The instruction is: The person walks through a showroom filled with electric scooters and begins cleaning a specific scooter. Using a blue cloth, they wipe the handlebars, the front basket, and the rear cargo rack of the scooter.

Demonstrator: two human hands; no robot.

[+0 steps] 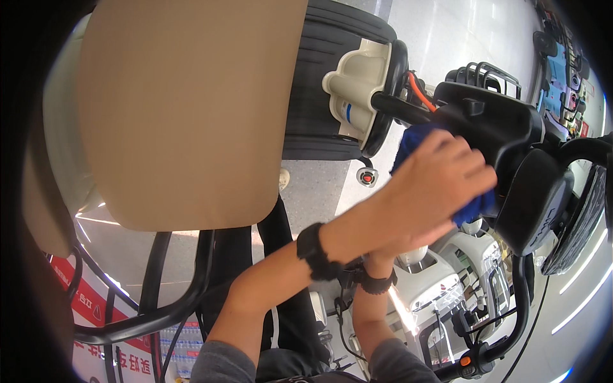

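Note:
My left hand, with a black watch on its wrist, presses a dark blue cloth against the black housing of a steering column. The cloth shows on both sides of the hand, and the hand is slightly blurred. My right hand lies just below it, partly covered by the left hand and forearm. Its fingers point toward the cloth's lower end; whether they grip it is hidden. A black dashboard pod sits to the right of the hands.
A beige seat fills the upper left. Handlebar controls with an orange button are at lower right. An orange cable runs beside the column. White scooters stand beyond my right arm. A black tubular armrest curves at lower left.

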